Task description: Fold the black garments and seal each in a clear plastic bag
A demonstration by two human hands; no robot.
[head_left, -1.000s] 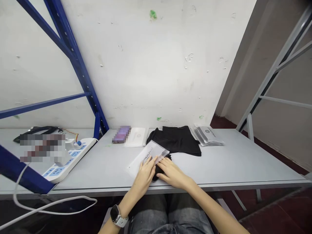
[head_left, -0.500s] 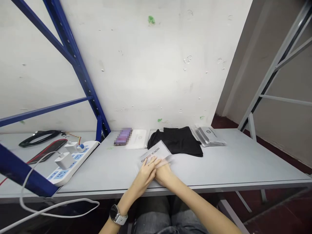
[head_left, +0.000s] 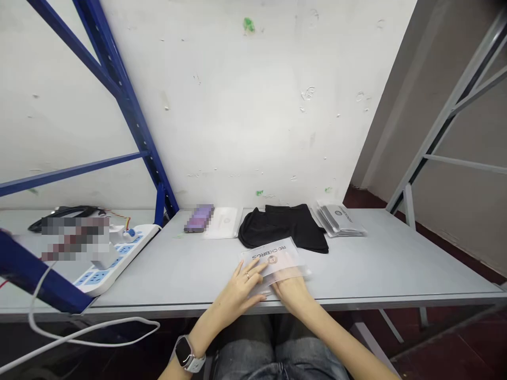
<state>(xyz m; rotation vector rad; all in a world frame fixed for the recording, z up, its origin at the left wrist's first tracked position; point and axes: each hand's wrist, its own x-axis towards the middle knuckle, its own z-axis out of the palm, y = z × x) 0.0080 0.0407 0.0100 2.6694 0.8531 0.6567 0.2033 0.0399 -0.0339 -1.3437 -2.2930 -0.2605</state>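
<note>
Left hand: open, fingers spread, lying flat on the near left of the bag, no closed hold; ring on one finger, smartwatch on the wrist.
Right hand: under the bag's near edge, seen through the film; cannot tell whether it pinches anything.
Held item: clear plastic bag printed ROCKBROS, flat on the grey table, between both hands.
Ahead of grip: black garment, just beyond the bag's far edge.
Ahead, right: stack of packaged bags, well apart.
Ahead, left: white flat packet, beside a pixelated purple item.
Far left of grip: white power strip, partly pixelated.
</note>
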